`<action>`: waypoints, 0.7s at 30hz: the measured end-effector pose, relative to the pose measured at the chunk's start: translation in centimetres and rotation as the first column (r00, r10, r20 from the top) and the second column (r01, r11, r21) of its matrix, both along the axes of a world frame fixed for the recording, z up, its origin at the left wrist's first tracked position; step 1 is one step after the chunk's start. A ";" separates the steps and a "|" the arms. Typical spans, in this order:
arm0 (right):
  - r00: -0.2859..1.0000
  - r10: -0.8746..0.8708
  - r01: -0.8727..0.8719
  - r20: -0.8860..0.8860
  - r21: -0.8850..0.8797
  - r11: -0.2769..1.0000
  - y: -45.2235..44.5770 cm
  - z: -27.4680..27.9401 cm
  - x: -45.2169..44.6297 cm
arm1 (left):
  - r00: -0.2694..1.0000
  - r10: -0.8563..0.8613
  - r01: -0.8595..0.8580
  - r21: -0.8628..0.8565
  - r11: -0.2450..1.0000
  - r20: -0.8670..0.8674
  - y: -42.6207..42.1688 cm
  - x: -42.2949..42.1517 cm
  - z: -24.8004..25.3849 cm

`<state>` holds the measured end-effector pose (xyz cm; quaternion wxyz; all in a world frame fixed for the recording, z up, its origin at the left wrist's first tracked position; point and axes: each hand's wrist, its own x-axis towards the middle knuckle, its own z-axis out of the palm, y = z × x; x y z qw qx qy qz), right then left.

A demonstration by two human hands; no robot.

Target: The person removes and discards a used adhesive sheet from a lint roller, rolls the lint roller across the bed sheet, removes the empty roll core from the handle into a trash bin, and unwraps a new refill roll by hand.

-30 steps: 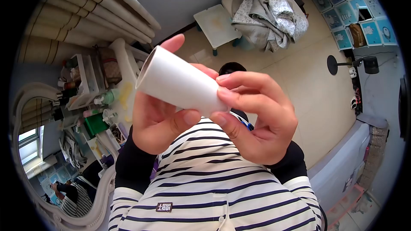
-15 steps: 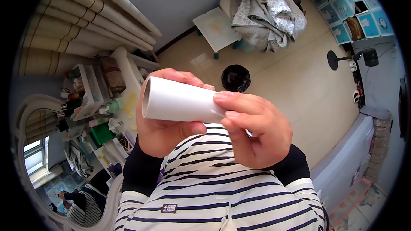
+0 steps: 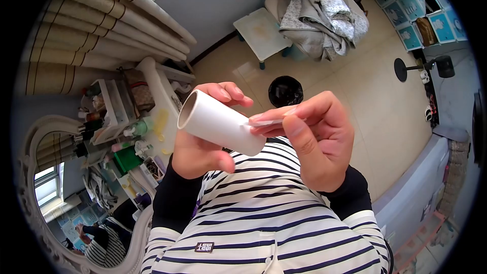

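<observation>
A white paper roll [image 3: 218, 123] with a hollow core tilts in front of my striped shirt, its open end facing upper left. My left hand [image 3: 194, 156] cradles it, fingers behind and thumb below. Between the thumb and fingers of my right hand [image 3: 327, 147] is the edge of a thin white sheet [image 3: 267, 121], which stands out from the roll's side near its lower end. Part of that sheet is hidden by the right fingers.
Below on the floor stands a black-lined bin [image 3: 285, 91]. A small white table [image 3: 262, 31] and a heap of grey bedding [image 3: 324, 20] are beyond it. A cluttered dressing table with an oval mirror [image 3: 76, 193] is at left, a bed [image 3: 406, 182] at right.
The roll has tilted, its near end dropping lower. My right hand has shifted right and turned, and a sheet edge now lifts off the roll. My left fingers have loosened somewhat.
</observation>
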<state>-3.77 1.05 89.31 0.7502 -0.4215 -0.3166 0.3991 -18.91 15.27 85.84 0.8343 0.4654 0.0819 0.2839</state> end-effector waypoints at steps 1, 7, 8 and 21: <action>1.000 0.001 -0.001 0.001 0.011 1.000 0.0 0.0 0.0 | 1.000 0.019 -0.018 0.058 0.998 -0.019 0.0 -0.1 -0.5; 0.993 -0.055 0.058 -0.100 0.020 0.998 0.4 0.2 1.4 | 0.999 -0.010 0.008 -0.048 0.999 -0.045 -0.1 0.0 0.1; 0.989 -0.117 0.114 -0.092 -0.034 0.993 0.6 0.5 1.6 | 0.999 -0.022 0.019 -0.069 0.997 -0.044 -0.1 -0.1 0.2; 0.971 -0.239 0.239 0.002 -0.005 0.971 1.6 -0.1 4.3 | 0.957 -0.110 0.214 -0.397 0.892 0.268 1.7 -1.5 -1.9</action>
